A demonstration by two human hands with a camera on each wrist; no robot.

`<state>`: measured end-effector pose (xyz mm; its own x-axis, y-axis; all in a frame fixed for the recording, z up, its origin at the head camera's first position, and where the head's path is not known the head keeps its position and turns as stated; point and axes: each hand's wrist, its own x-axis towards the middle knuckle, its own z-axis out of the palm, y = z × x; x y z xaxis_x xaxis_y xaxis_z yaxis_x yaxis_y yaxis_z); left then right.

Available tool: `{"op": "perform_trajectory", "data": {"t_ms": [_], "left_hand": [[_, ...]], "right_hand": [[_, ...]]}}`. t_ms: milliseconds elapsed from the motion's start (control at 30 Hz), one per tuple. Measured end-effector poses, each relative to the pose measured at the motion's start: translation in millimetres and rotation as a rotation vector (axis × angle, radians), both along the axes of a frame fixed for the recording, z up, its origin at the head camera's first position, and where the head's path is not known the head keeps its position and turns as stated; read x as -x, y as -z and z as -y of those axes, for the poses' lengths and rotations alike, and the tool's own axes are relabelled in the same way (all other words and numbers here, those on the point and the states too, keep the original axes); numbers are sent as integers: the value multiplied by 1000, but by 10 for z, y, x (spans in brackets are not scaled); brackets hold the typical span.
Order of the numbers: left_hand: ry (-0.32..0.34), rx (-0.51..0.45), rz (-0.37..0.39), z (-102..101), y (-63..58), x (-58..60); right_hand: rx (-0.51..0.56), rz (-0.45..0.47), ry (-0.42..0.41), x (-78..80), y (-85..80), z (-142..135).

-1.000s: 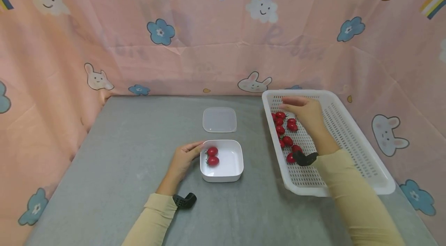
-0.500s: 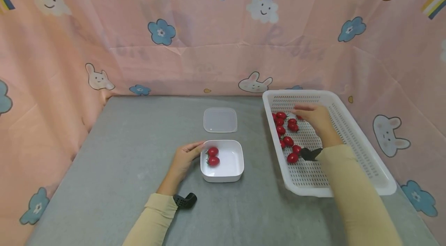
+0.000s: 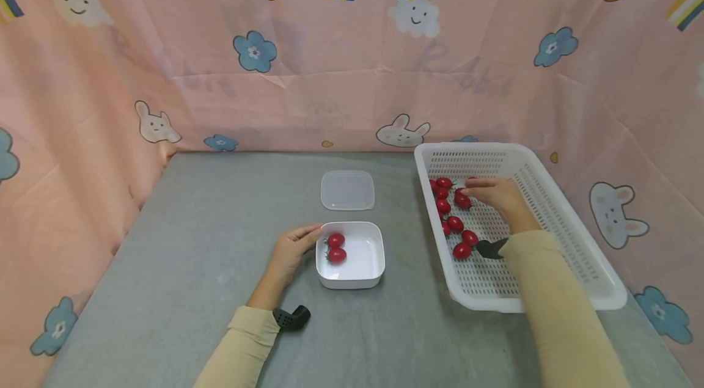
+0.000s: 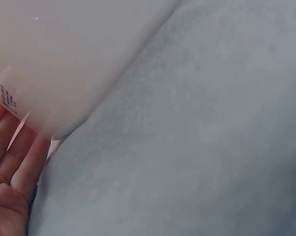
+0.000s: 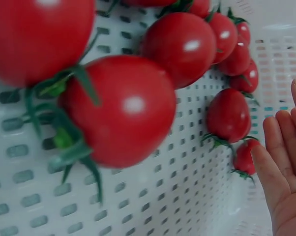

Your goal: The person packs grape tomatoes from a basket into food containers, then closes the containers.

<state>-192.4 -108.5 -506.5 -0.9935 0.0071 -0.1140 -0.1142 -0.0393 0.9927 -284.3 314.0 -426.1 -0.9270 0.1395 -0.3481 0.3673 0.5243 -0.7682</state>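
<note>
A small white square container (image 3: 365,261) stands mid-table in the head view, with two cherry tomatoes (image 3: 336,255) at its left side. My left hand (image 3: 287,256) touches its left wall near the back corner; the left wrist view shows fairly straight fingers (image 4: 24,157) against that wall. On the right, several cherry tomatoes (image 3: 454,224) lie along the left part of a white perforated basket (image 3: 566,235). My right hand (image 3: 499,197) reaches in above them, fingers extended beside the tomatoes farther back. In the right wrist view nothing sits in this hand (image 5: 288,172); a small tomato (image 5: 245,157) is close to its fingers.
Behind the container a translucent flat lid (image 3: 347,190) lies on the grey table (image 3: 220,223). The basket's raised rim borders the right hand's surroundings. A pink patterned curtain (image 3: 308,88) hangs behind the table and along both sides.
Over the last second my right hand has moved slightly right and nearer, lowering toward the tomatoes. My left hand and the container have stayed in place.
</note>
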Motion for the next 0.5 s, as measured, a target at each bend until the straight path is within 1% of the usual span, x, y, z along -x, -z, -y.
{"op": "perform_trajectory", "data": {"t_ms": [167, 333, 500], "left_hand": [[4, 4, -4, 3, -8, -7], [5, -3, -10, 4, -14, -12], [3, 0, -7, 4, -19, -11]], "right_hand": [[-10, 47, 27, 6, 18, 0], [-63, 70, 28, 23, 61, -1], [-83, 39, 0, 3, 116, 1]]}}
